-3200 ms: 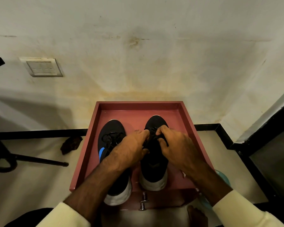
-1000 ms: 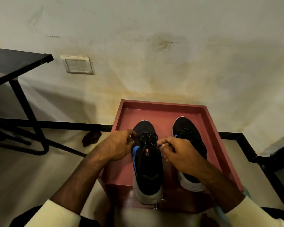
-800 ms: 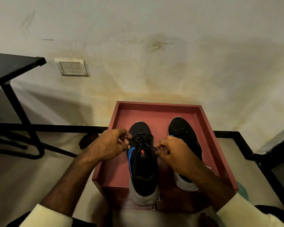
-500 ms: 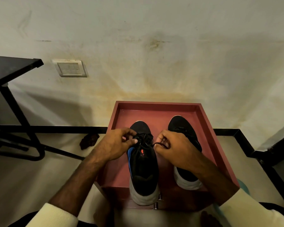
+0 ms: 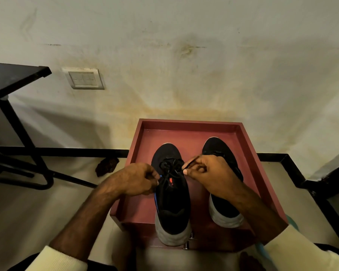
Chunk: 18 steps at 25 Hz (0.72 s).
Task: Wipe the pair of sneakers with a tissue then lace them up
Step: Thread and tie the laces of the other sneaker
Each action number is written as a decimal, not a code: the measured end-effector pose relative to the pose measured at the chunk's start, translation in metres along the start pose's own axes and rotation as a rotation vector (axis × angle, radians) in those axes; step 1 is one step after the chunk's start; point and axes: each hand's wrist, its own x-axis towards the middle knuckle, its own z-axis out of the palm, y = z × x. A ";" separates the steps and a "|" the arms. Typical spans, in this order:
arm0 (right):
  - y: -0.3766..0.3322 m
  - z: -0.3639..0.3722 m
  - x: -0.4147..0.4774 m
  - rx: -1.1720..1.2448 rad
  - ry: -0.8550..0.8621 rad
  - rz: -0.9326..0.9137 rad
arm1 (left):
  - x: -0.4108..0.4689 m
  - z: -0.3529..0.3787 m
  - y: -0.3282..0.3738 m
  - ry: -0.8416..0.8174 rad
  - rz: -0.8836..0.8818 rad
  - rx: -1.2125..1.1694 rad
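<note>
From the head camera, a red tray [image 5: 190, 126] sits on the floor against a stained pale wall, and both black sneakers with pale soles stand inside it, toes toward the wall. The left sneaker [image 5: 171, 200] lies near the tray's middle, its heel hanging over the near rim; it has a blue stripe on its side and an orange mark on the tongue. The right sneaker [image 5: 224, 212] stands just beside it, partly hidden by the right wrist. The black lace [image 5: 169, 166] is bunched over the left sneaker's upper eyelets. The left hand [image 5: 135, 181] has its fingers curled, thumb and fingertips pinching the lace at the shoe's left edge. The right hand [image 5: 209, 173] is also curled, pinching a strand of the lace at the shoe's right side. Cream sleeves cover both forearms low in the frame. A switch plate [image 5: 84, 78] is set in the wall, a black table [image 5: 12, 77] stands at the left, and a dark scrap [image 5: 107, 166] lies on the floor by the skirting
</note>
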 end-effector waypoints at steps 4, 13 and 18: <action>-0.001 0.000 0.000 0.021 -0.041 0.027 | 0.001 0.000 0.001 0.053 0.033 -0.056; -0.021 0.004 -0.011 0.007 0.327 -0.286 | 0.008 0.005 0.007 0.278 0.138 0.016; -0.013 0.024 -0.022 -0.344 0.032 -0.134 | 0.013 0.009 0.008 0.283 0.218 0.143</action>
